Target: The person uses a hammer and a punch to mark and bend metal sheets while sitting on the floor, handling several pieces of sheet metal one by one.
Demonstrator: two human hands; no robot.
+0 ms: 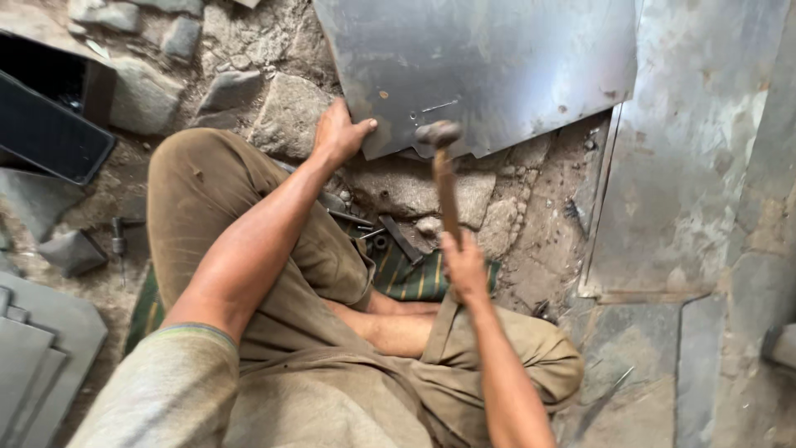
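Hands: two are seen, both the person's own; the left hand (338,133) is clamped on the corner of the metal sheet (481,66), thumb on top; the right hand (464,265) is clenched round the handle of the hammer (445,178).
Hammer: one is counted; a wooden handle and a dull rounded metal head are shown; the head is set at the sheet's lower edge, whether touching cannot be told.
Metal sheet: one is gripped; grey, flat, smudged, with rust specks, small holes and a notched lower edge; it is laid on the stone ground (290,108) ahead of the knees.
Other sheets: one larger pale sheet (688,149) is laid to the right; several grey cut pieces (33,348) are stacked at lower left.
Small tools: a few dark metal bits (390,236) are scattered by a striped green cloth (414,278) between the legs.
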